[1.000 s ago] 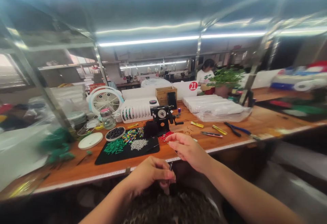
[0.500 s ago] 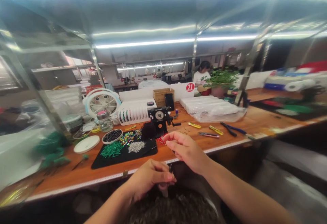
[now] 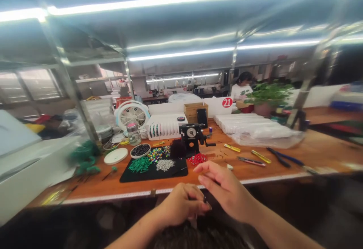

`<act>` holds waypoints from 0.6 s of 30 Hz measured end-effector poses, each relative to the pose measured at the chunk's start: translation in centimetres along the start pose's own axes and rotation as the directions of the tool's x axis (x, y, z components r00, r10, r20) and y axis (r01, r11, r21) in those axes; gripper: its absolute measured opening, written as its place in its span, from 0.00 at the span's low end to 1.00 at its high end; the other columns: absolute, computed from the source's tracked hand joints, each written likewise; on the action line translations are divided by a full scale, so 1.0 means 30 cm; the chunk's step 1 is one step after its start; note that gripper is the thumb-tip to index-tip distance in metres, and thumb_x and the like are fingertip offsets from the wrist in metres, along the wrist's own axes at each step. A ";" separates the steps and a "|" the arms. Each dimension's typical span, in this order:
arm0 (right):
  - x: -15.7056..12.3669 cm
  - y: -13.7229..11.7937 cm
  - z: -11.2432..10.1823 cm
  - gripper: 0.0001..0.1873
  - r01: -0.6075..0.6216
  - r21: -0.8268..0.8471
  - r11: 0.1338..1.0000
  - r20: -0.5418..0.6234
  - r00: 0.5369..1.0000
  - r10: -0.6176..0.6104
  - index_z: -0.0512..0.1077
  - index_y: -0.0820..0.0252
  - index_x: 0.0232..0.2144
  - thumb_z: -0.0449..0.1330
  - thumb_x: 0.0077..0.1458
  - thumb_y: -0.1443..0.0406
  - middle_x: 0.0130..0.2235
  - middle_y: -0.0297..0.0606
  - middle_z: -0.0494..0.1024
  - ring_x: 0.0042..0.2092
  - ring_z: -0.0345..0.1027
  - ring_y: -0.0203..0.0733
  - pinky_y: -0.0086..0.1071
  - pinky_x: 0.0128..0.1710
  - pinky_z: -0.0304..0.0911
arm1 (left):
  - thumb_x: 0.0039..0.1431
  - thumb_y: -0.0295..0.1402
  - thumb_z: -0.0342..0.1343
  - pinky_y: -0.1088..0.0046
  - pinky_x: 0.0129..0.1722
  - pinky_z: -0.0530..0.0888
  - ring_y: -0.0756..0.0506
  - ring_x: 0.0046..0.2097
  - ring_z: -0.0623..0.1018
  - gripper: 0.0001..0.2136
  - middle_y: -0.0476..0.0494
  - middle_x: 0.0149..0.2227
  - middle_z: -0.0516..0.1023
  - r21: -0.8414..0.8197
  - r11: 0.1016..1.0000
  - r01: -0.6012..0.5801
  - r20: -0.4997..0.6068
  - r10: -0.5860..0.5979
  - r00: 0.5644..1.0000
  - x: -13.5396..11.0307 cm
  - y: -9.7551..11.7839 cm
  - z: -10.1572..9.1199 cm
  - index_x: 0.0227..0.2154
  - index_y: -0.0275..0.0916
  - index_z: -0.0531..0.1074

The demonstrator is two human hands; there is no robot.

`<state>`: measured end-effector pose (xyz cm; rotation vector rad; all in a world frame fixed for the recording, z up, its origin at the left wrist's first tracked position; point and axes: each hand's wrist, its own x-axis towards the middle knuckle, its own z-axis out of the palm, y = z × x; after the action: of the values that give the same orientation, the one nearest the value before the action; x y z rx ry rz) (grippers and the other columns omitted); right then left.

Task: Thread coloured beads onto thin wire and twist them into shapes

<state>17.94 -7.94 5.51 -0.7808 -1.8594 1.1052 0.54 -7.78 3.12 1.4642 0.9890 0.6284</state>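
Observation:
My left hand (image 3: pixel 181 204) is curled at the bottom middle, shut on a small dark pin-like piece (image 3: pixel 204 199), with a pale stem showing below the fist. My right hand (image 3: pixel 225 190) hangs just right of it, fingers curved, with nothing visible in them and the thumb hidden. A dark fuzzy mass (image 3: pixel 195 237) lies under both hands. Past the bench edge, a little beyond my right fingertips, lies a heap of red beads (image 3: pixel 197 159). Beside it stands a black dial counter device (image 3: pixel 191 133) with a dark fuzzy ball (image 3: pixel 177 148).
A black mat (image 3: pixel 153 175) on the wooden bench (image 3: pixel 283 152) holds green, white and mixed beads and a bowl of dark beads. Pliers and small tools lie to the right. Bagged white goods, a fan and a co-worker stand farther off.
The whole scene has shifted right and down in the view. My right hand has moved off the red beads, down toward my left hand, and its fingers have loosened slightly.

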 end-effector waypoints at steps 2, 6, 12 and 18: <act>-0.005 0.012 0.006 0.11 0.032 -0.189 0.982 0.015 0.999 -0.029 0.62 0.58 0.45 0.47 0.62 0.62 0.31 0.36 0.73 0.32 0.67 0.39 0.32 0.34 0.60 | 0.40 0.42 0.65 0.69 0.32 0.72 0.46 0.28 0.74 0.15 0.44 0.25 0.75 0.004 0.999 -0.036 0.019 0.036 0.999 -0.006 0.003 0.002 0.23 0.33 0.76; -0.001 0.061 0.046 0.10 0.021 -0.528 0.849 0.070 0.997 0.019 0.64 0.60 0.41 0.46 0.60 0.66 0.34 0.41 0.76 0.37 0.71 0.45 0.34 0.35 0.58 | 0.40 0.37 0.65 0.72 0.28 0.71 0.49 0.26 0.73 0.15 0.49 0.24 0.74 -0.048 0.999 -0.026 0.016 0.026 1.000 -0.009 -0.010 0.008 0.32 0.35 0.75; 0.001 0.085 0.034 0.12 -0.154 -0.563 0.812 -0.022 0.985 0.171 0.65 0.58 0.32 0.58 0.52 0.56 0.28 0.37 0.75 0.31 0.68 0.44 0.31 0.29 0.55 | 0.43 0.40 0.61 0.76 0.20 0.67 0.51 0.18 0.70 0.13 0.46 0.19 0.75 -0.195 0.980 0.027 -0.134 -0.054 0.990 0.007 -0.072 -0.001 0.22 0.35 0.68; -0.049 0.109 -0.067 0.17 -0.169 -0.418 0.893 0.207 0.939 0.275 0.71 0.56 0.19 0.55 0.54 0.54 0.24 0.35 0.74 0.28 0.66 0.40 0.29 0.29 0.57 | 0.39 0.43 0.65 0.78 0.17 0.63 0.52 0.16 0.67 0.16 0.53 0.13 0.68 -0.131 0.991 0.025 -0.206 -0.052 0.977 -0.020 -0.100 -0.048 0.24 0.35 0.71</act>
<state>20.71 -6.97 2.65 -1.1511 -2.3047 1.0206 -1.62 -7.75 0.52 1.2816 1.1159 0.8150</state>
